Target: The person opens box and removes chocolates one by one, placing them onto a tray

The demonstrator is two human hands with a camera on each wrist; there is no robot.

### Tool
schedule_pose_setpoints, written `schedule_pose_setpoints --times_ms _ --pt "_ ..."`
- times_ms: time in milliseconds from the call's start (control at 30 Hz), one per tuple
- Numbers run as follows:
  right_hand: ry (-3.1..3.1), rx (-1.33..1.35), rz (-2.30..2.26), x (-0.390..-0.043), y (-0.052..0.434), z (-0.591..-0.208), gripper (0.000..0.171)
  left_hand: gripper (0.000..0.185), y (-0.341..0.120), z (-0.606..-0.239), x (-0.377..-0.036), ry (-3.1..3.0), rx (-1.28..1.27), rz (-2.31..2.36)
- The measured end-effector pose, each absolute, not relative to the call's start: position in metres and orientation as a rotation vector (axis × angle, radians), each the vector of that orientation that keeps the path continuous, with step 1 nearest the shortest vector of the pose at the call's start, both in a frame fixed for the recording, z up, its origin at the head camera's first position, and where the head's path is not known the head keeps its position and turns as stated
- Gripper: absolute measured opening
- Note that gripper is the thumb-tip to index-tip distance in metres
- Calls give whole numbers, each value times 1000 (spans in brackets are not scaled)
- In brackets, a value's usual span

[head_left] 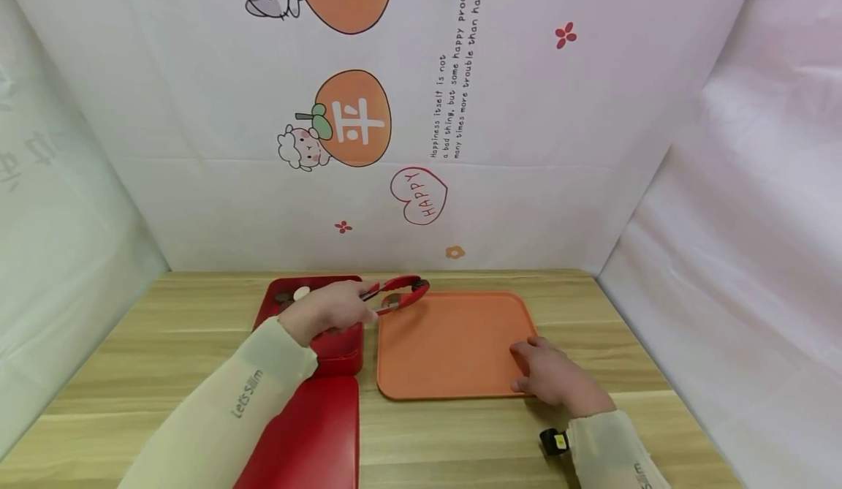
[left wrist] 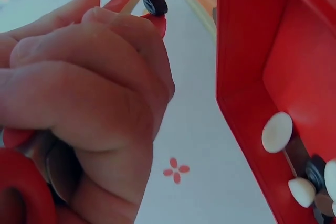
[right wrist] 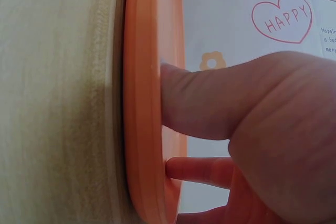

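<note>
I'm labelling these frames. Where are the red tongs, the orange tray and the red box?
red tongs (head_left: 403, 293), head view, on the tips.
orange tray (head_left: 454, 350), head view, on its bare floor.
red box (left wrist: 247, 51), left wrist view, on its side wall.

Pale wooden table (head_left: 164, 343) — white cartoon-printed backdrop (head_left: 526, 145) behind, plain white sheets at both sides.
</note>
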State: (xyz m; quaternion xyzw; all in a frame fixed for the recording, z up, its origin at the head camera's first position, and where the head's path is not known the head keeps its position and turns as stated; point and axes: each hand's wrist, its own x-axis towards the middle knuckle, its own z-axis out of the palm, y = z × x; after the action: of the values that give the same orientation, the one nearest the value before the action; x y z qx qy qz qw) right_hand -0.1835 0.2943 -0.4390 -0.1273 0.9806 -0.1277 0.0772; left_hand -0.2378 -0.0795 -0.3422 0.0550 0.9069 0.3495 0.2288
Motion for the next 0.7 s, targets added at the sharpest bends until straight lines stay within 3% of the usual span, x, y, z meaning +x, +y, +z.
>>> schedule_pose_setpoints --times_ms 300,700 --pt "2941 -373 -387 -183 294 -439 63 61 -59 -353 -248 2692 321 556" --pt "2921 -354 -393 -183 293 -437 62 60 -49 -355 -255 2659 290 392"
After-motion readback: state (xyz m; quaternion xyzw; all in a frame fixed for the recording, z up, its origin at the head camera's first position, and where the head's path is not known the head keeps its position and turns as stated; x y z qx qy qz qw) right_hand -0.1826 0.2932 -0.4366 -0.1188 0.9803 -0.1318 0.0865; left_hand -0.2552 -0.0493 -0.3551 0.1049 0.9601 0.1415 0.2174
